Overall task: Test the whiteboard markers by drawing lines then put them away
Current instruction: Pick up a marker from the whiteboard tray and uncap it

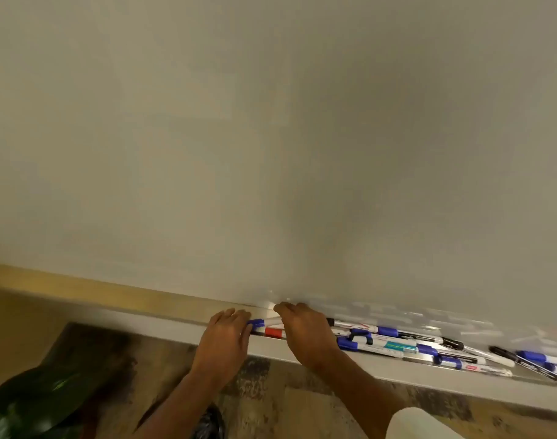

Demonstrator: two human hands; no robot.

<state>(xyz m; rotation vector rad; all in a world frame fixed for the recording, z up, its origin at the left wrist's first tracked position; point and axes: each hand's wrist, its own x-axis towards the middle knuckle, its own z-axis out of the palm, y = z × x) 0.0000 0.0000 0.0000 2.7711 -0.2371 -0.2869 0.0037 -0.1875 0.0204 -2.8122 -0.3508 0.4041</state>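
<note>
We hold the blue marker (266,321) lengthwise along the tray (397,372): left hand (226,339) pinching its cap, right hand (305,334) gripping its barrel.

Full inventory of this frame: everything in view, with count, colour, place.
whiteboard: one, off-white, no lines visible, fills the upper frame.
marker tray: one, silver-grey, along the board's lower edge.
blue-capped marker: one, white barrel, in the tray between the hands.
red marker: one, red and white, in the tray just in front of it.
loose markers: overlapping pile, count unclear, mostly blue and black caps, in the tray right of the hands.
plant leaves: dark green, bottom left.
floor: brown wood pattern, below the tray.
left hand: grips the blue cap.
right hand: grips the same marker's barrel.
</note>
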